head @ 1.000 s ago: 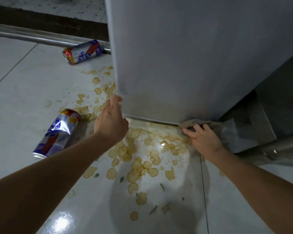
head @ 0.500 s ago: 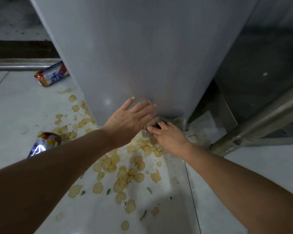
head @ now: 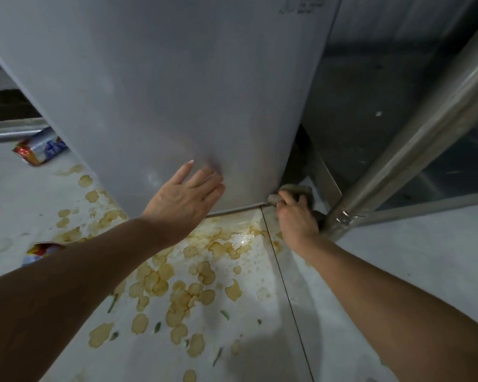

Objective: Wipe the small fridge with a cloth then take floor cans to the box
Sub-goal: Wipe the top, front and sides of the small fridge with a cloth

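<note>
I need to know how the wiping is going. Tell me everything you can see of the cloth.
The cloth is a small grey-beige rag, bunched up and mostly hidden under the right hand, whose fingers close over it. It sits at the bottom right corner of the small fridge, against that corner, just above the floor beside a metal pipe. Whether it is wet cannot be told.

near can (head: 40,250): mostly behind forearm | far can (head: 40,148): half behind fridge (head: 177,92)

fridge (head: 177,92): 1 | cans (head: 39,150) (head: 40,252): 2 | cloth (head: 293,192): 1 | hands (head: 182,199) (head: 295,219): 2
</note>
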Available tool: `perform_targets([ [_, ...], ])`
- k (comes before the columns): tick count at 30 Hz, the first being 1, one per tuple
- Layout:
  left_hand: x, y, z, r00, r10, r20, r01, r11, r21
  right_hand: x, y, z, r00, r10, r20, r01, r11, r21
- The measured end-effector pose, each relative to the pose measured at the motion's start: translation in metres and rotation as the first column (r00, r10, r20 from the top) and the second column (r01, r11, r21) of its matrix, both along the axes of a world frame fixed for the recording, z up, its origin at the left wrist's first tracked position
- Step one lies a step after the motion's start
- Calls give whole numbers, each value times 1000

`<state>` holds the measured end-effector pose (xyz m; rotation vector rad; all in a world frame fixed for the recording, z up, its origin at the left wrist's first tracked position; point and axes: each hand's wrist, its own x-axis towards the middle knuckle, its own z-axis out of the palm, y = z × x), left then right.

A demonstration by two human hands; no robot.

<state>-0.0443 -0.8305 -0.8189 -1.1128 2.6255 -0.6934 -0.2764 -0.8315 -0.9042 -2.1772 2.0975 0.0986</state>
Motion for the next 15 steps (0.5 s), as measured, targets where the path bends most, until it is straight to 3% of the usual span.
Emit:
perform_targets([
  [2, -7, -2, 2, 1000, -7, 17, 7, 1000, -6, 6, 1, 1, 963, -138, 231, 143, 990, -4],
  [3, -11, -3, 3, 999, -29, 21, 29, 999, -23, 10, 3, 1, 898, -229, 377, 238, 971, 23],
  [6, -25, -7, 6, 991, -133, -17, 130, 985, -113, 17, 6, 0, 499, -437, 749, 536, 834, 130],
  [8, -32, -10, 9, 982, -177, -59, 166, 973, -163, 18, 3, 4, 289, -445, 848, 638, 750, 176],
  [11, -39, -18, 15, 974, -217, -61, 200, 957, -210, 24, -8, 6, 79, -441, 894, 604, 734, 309],
  [13, -41, -26, 20, 973, -228, -13, 218, 944, -248, 26, -13, 4, 25, -464, 885, 534, 755, 381],
  [15, -41, -32, 24, 973, -229, 31, 228, 931, -284, 23, -18, 1, 116, -486, 867, 512, 777, 367],
])
